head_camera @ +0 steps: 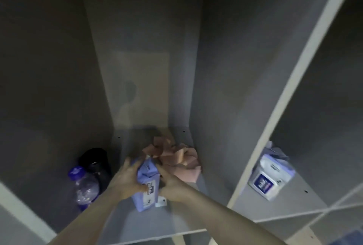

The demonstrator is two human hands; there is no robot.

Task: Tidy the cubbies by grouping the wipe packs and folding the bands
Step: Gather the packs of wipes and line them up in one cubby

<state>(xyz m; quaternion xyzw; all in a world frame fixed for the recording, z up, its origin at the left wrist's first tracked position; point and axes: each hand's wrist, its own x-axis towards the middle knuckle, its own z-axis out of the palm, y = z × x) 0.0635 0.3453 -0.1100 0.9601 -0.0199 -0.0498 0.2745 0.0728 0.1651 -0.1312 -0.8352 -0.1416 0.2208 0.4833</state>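
Inside the middle cubby (149,223), both forearms are being stretched forward, and the left hand (128,179) and the right hand (171,184) are being brought together around a purple wipe pack (146,185) standing on the shelf floor. Crumpled pink bands (176,156) are lying just behind it. A water bottle (85,186) and a black container (96,161) are standing in the left cubby, and a second wipe pack (270,178) is leaning in the right cubby. The fingers (127,163) of both hands are being curled round the purple pack.
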